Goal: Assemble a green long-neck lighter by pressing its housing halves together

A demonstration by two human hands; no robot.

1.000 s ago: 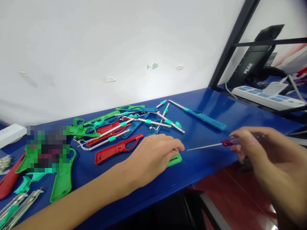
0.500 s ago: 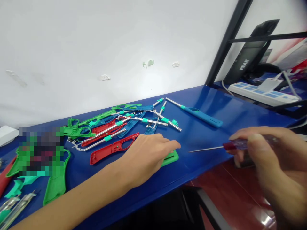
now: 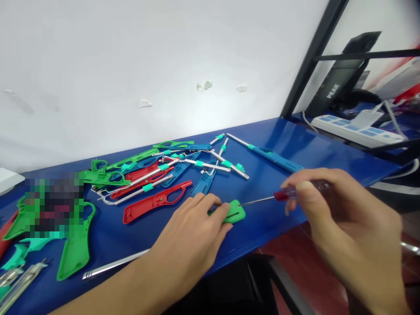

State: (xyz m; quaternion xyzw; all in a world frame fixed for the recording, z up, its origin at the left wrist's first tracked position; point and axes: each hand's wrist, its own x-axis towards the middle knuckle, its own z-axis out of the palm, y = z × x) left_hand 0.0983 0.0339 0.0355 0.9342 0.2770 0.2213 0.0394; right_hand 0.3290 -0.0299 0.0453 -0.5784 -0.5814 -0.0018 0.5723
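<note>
My left hand (image 3: pixel 192 234) lies over a green plastic lighter body (image 3: pixel 233 212) near the front edge of the blue table (image 3: pixel 295 151), fingers curled on it and pressing it down. A metal tube (image 3: pixel 114 264) sticks out to the left from under that hand. My right hand (image 3: pixel 341 227) pinches a small screwdriver (image 3: pixel 288 194) with a clear red handle. Its thin shaft points left, and the tip touches the right end of the green body.
A pile of green, red and blue lighter shells and metal tubes (image 3: pixel 164 170) lies behind my left hand. A blue assembled lighter (image 3: pixel 272 158) lies apart to the right. More green shells (image 3: pixel 75 245) sit at the left. A power strip (image 3: pixel 354 131) and black stand are at far right.
My left hand pulled the green body back toward the table edge, uncovering its right end and the metal tube. My right hand moved left, bringing the screwdriver tip to the green body.
</note>
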